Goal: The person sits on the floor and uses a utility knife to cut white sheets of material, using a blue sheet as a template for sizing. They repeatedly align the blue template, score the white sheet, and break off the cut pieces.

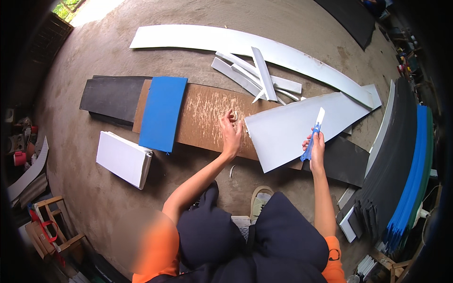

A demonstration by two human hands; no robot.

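Note:
My right hand [317, 150] is closed round a blue utility knife [311, 147], its blade pointing up and away from me over a white foam sheet [297, 127]. The sheet lies slanted across a brown board [203, 111] whose surface is scored with many pale cuts. Over the scored part, just left of the sheet's ragged short edge, is my left hand [230, 134]. Its fingers are loosely bent with the thumb apart, and I see nothing in them. A blue sheet [163, 113] lies across the board farther left.
White offcut strips [257, 75] lie in a heap beyond the sheet, below a long white strip [203, 37]. A white stack [123, 158] sits at left, near black sheets [115, 96]. Black and blue sheets [409, 165] stand along the right.

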